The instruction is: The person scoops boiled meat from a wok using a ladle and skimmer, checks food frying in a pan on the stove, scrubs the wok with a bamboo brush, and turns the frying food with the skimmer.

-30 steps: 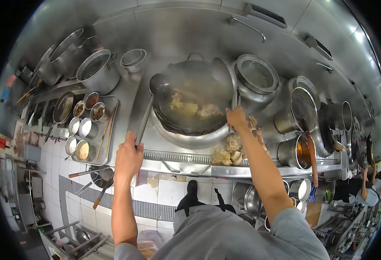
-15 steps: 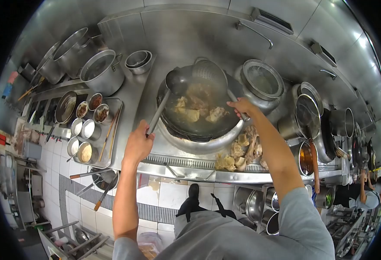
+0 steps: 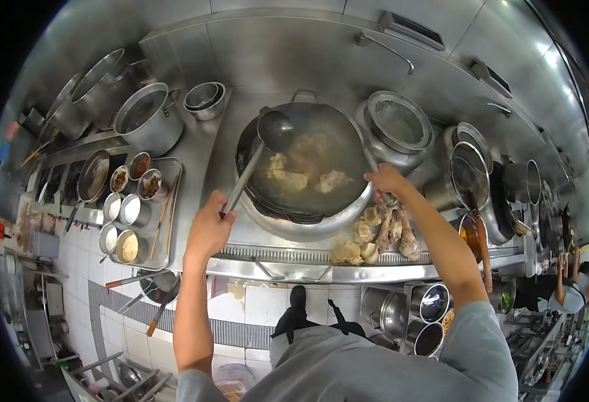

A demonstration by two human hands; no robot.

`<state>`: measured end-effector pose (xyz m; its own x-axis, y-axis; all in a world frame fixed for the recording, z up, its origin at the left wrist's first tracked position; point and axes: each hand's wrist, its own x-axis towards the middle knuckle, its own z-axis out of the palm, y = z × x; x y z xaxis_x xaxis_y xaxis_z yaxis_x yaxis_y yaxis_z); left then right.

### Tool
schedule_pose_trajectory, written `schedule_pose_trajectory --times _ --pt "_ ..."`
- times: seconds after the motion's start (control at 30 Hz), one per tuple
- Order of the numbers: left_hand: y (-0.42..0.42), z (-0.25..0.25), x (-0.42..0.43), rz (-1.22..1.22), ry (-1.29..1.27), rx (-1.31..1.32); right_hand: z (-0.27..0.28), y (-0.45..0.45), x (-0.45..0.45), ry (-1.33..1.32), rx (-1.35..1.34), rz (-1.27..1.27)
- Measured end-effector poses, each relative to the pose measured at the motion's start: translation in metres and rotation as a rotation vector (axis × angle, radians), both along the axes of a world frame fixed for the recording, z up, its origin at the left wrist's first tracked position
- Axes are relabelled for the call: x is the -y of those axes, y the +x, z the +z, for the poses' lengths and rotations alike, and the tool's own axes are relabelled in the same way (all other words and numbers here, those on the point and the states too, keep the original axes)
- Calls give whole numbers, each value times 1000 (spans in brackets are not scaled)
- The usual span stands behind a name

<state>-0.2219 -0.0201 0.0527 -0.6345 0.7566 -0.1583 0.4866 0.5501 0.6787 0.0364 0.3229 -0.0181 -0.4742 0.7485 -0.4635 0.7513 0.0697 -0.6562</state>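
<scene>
A large wok point(image 3: 261, 191) on the stove holds cloudy liquid with pale chunks of meat point(image 3: 291, 179) in it. My left hand point(image 3: 208, 224) is closed round the long handle of a ladle point(image 3: 276, 129), whose dark bowl is over the far left part of the wok. At the wok's right rim, my right hand point(image 3: 389, 181) grips a skimmer's handle point(image 3: 370, 159). The skimmer's perforated head cannot be seen, apparently under the cloudy liquid. Just below that hand, a heap of bones and meat pieces point(image 3: 373, 234) lies on the counter.
To the left is a tray point(image 3: 168, 228) with several small tubs of seasonings and chopsticks. A tall pot point(image 3: 148, 124) stands behind it. A lidded pot point(image 3: 399, 124), a strainer point(image 3: 470, 171) and more pots are at the right. Another person point(image 3: 562, 295) is at far right.
The skimmer's perforated head, raised over the back of the wok before, has gone from sight. My right hand has moved slightly right and down. The ladle stays over the wok.
</scene>
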Motion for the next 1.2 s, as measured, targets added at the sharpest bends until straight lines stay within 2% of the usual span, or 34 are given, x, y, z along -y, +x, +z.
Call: schedule_pose_trajectory --times 0.07,0.13,0.23,0.27,0.33,0.4,0.47,0.6,0.67,0.77,0.97,1.03,1.2 --pt "1 5 6 32 -34 19 1 1 10 -6 23 -23" --pt "2 3 14 32 5 -30 9 1 23 -227 -85 -147" --pt "3 12 19 39 14 -55 25 -1 41 -373 -163 -236" --pt "3 16 20 49 -17 -34 22 -1 41 -375 -162 -233" --pt "3 15 23 51 -19 -50 13 -3 39 -541 -180 -314" --pt "4 11 24 52 -15 -66 7 -11 40 -561 -179 -316" --pt "6 2 27 42 -2 -188 5 -24 44 -583 -173 -312" --pt "16 1 26 68 -32 -155 8 -50 54 -597 -136 -324" --pt "15 -9 21 24 34 -232 9 -56 49 -609 -130 -345" --pt "12 -4 6 5 -38 -199 3 -57 40 -577 -95 -185" --pt "-10 -20 -4 -89 14 -97 -36 -37 26 -853 -154 -261" --pt "-8 -12 -13 -75 -33 -83 -36 -34 39 -924 -342 -311" --pt "8 -13 -33 -105 -22 -132 -37 -41 58 -998 -485 -421"
